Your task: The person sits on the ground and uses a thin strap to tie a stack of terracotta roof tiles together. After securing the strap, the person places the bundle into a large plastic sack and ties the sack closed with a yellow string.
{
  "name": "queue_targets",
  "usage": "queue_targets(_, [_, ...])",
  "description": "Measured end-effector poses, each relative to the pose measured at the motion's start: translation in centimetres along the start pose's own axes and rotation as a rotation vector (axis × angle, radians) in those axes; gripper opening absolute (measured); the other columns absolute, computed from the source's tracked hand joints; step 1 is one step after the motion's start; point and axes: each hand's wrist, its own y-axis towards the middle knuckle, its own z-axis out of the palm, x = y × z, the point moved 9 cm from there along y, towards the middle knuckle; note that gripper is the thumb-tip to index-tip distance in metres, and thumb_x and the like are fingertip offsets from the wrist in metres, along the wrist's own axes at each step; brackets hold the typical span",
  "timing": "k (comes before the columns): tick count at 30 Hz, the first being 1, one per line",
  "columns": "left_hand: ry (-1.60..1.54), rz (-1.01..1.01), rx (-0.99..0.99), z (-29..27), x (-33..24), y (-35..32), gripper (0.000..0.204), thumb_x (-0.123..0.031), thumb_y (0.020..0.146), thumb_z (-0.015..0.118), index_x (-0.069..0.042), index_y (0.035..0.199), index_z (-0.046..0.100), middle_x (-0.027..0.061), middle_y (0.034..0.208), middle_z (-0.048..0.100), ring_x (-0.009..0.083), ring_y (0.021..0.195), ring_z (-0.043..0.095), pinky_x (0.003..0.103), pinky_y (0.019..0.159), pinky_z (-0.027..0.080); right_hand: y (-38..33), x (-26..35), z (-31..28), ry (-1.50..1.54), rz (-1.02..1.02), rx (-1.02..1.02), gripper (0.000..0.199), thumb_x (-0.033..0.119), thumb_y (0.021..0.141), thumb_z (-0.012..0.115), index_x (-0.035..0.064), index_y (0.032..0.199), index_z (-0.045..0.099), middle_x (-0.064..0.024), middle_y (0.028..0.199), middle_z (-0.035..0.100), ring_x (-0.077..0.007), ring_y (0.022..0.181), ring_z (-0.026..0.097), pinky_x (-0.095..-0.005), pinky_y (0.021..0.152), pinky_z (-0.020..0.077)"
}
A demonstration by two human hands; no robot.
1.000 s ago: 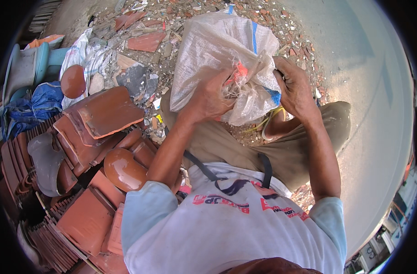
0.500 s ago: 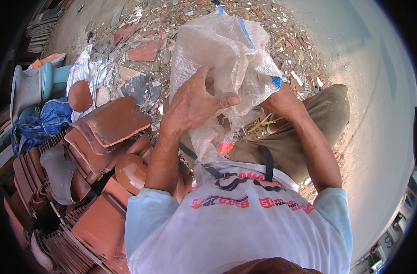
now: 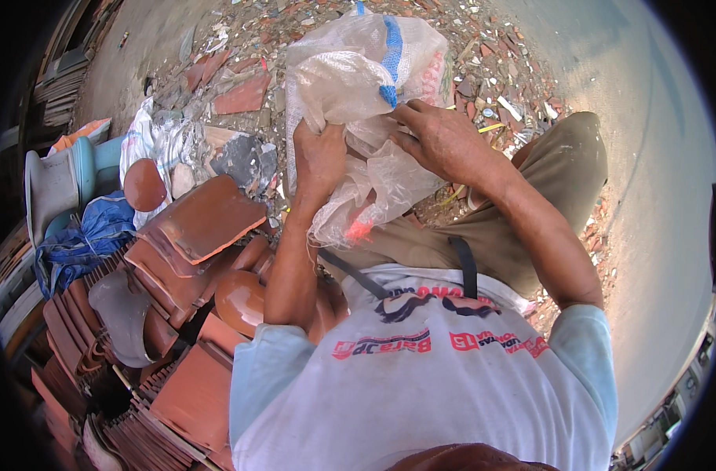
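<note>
A translucent white woven plastic sack [image 3: 338, 82] with a blue stripe lies bunched over the ground in front of my lap. My left hand [image 3: 320, 159] is closed in a fist on the folds at its left side. To the right, my right hand [image 3: 448, 143] pinches the sack's edge beside the blue stripe, thumb and fingers close together. Loose, crumpled plastic with a frayed rim and a red mark hangs between my forearms toward my lap. What lies inside the sack is hidden.
Stacked reddish-brown roof tiles [image 3: 197, 216] rise close to my left arm. Past them sit a blue tarp [image 3: 87, 239] and a pale blue toilet-like ceramic piece [image 3: 56, 184]. Broken tile rubble [image 3: 244, 96] covers the ground ahead. A paved road [image 3: 632, 235] runs along the right.
My left hand has gone from spread fingers to a closed grip on the sack. My right hand has come up and inward from behind it, and the sack's opening has folded left.
</note>
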Motion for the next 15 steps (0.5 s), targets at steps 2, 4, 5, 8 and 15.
queue_targets(2, [-0.067,0.084,0.034,-0.4,-0.8,0.2,0.033,-0.021,0.100,0.068,0.004,0.121,0.069,0.0108,0.109,0.073,0.0161,0.096,0.064,0.034,0.084,0.053,0.6,0.7,0.6,0.042,0.016,-0.029,0.036,0.027,0.096,0.064,0.0047,0.124,0.066,-0.0226,0.114,0.067,-0.0430,0.098,0.069,-0.0520,0.083,0.0562])
queue_targets(4, [-0.074,0.100,0.059,-1.2,-1.4,0.2,0.036,-0.022,0.097,0.073,0.002,0.123,0.068,0.0107,0.108,0.073,0.0155,0.097,0.064,0.034,0.085,0.052,1.2,0.3,1.5,0.061,0.074,-0.039,0.037,0.026,0.096,0.064,0.0041,0.125,0.065,-0.0233,0.115,0.067,-0.0437,0.098,0.069,-0.0526,0.083,0.0559])
queue_targets(5, [-0.049,0.078,0.062,-1.7,-2.1,0.2,0.039,-0.021,0.094,0.077,0.001,0.125,0.067,0.0111,0.107,0.073,0.0159,0.097,0.064,0.033,0.085,0.052,1.6,-0.1,1.8,0.068,0.097,-0.045,0.037,0.026,0.095,0.064,0.0038,0.125,0.065,-0.0236,0.115,0.067,-0.0441,0.098,0.069,-0.0529,0.083,0.0558])
queue_targets(8, [0.531,0.487,-0.272,-3.8,-9.2,-2.2,0.049,-0.018,0.084,0.087,-0.003,0.126,0.064,0.0114,0.100,0.071,0.0189,0.094,0.066,0.033,0.083,0.053,1.9,-1.6,2.9,0.107,0.057,-0.067,0.036,0.024,0.095,0.062,0.0020,0.124,0.065,-0.0253,0.114,0.068,-0.0452,0.099,0.069,-0.0532,0.085,0.0553])
queue_targets(15, [0.466,0.582,0.422,3.4,-11.7,-10.5,0.069,-0.024,0.073,0.094,0.004,0.124,0.057,0.0118,0.102,0.072,0.0222,0.085,0.070,0.037,0.077,0.057,-1.0,-1.0,-1.9,0.171,-0.030,-0.019,0.032,0.018,0.093,0.063,-0.0009,0.118,0.068,-0.0275,0.103,0.071,-0.0459,0.100,0.068,-0.0528,0.087,0.0538])
